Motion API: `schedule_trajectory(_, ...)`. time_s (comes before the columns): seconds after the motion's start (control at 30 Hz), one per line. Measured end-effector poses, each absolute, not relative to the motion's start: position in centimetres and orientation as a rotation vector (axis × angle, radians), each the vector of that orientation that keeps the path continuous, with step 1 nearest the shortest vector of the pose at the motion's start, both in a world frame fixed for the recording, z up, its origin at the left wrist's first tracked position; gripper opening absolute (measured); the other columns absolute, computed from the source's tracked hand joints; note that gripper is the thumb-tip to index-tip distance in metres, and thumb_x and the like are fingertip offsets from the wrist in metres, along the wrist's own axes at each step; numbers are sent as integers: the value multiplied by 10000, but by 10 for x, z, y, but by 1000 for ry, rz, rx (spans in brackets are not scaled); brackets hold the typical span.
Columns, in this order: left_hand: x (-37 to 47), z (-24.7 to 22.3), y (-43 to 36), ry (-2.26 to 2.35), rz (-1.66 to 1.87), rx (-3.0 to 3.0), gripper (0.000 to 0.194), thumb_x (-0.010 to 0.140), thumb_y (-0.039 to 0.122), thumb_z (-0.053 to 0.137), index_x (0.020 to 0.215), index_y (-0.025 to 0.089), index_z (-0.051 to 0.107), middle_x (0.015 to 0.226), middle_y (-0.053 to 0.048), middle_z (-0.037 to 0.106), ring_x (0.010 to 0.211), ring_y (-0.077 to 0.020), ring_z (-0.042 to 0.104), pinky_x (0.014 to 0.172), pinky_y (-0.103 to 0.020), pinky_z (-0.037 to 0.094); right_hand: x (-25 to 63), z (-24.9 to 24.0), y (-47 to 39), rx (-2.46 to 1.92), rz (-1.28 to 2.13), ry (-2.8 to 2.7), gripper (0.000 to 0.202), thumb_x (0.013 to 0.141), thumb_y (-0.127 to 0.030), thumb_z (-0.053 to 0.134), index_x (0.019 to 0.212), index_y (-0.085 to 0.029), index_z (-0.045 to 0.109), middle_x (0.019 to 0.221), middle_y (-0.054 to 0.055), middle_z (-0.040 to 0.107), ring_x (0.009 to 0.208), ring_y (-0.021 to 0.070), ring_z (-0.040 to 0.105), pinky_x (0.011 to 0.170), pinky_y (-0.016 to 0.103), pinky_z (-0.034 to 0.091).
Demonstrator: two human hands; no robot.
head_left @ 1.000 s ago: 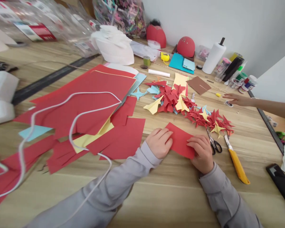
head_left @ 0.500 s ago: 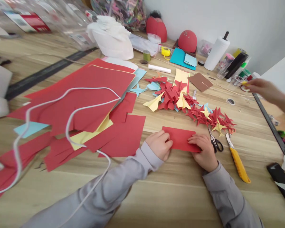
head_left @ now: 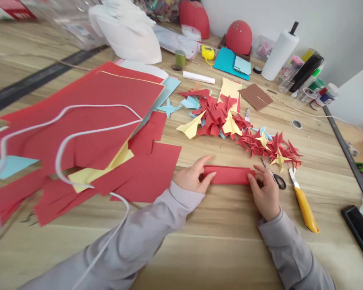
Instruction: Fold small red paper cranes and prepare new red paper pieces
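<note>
A small sheet of red paper (head_left: 230, 176), folded lengthwise into a narrow strip, is held between my two hands just above or on the wooden table. My left hand (head_left: 194, 176) pinches its left end between thumb and fingers. At the right end my right hand (head_left: 264, 188) grips it the same way. Scissors (head_left: 278, 181) with black handles lie just beyond my right hand, partly hidden by it. To their right rests a yellow utility knife (head_left: 305, 207). Behind the paper is a heap of folded red paper stars (head_left: 214, 117), with some yellow and blue ones mixed in.
Large red paper sheets (head_left: 109, 108) and cut pieces cover the left, with a white cable (head_left: 63, 141) across them. A black phone (head_left: 359, 229) lies at the right edge. Along the back stand a white bottle (head_left: 280, 56), a yellow tape measure (head_left: 207, 52) and small paint jars (head_left: 325, 96).
The red paper has gone from a flat, wider rectangle to a folded, narrower strip. Another person's hand at the right has left the view. My view has shifted slightly.
</note>
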State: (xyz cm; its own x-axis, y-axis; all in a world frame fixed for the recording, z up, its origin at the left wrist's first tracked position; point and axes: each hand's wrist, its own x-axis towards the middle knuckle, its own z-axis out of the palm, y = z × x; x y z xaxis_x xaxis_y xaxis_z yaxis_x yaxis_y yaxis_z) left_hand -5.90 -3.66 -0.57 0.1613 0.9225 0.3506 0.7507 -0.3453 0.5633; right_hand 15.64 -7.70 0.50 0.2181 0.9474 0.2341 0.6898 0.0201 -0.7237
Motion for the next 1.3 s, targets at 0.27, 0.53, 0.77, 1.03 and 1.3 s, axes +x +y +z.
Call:
schedule_trajectory(0.27,-58,7,-43,1518,1152,2349,397,796,181,516,1183,113,466,968,-123,654,722,-160,612,656,-285,491,154,6,-78,-1799,292,-1616,260,825,-280,538,1054,-157,539,607,-25,520,611,143,540,659,296,465)
schedule_trajectory(0.53,-32,8,-90,1248,710,2763,523,797,391,519,1204,63,526,1324,-162,485,1260,-305,388,1033,-415,318,153,7,-82,-1858,280,-1639,226,835,-290,537,1020,-162,554,661,9,574,601,145,540,620,295,465)
schedule_trajectory(0.77,-28,3,-97,1383,384,2616,697,790,532,458,1332,96,406,1440,-158,318,1355,-347,202,1091,-496,170,154,9,-85,-1834,366,-1554,269,833,-285,547,1074,-165,529,716,17,601,639,144,571,641,291,476)
schedule_trajectory(1.03,-29,6,-96,1407,348,2588,729,762,556,477,1338,115,402,1454,-158,288,1353,-387,169,1069,-558,159,159,7,-89,-1817,378,-1592,318,797,-266,596,1100,-182,554,748,25,592,702,165,571,716,338,476)
schedule_trajectory(1.3,-30,9,-94,1413,338,2565,721,749,569,490,1327,144,422,1457,-144,291,1352,-398,152,1062,-590,116,160,8,-88,-1799,338,-1682,183,796,-239,595,974,-199,608,781,44,616,771,195,580,737,361,467)
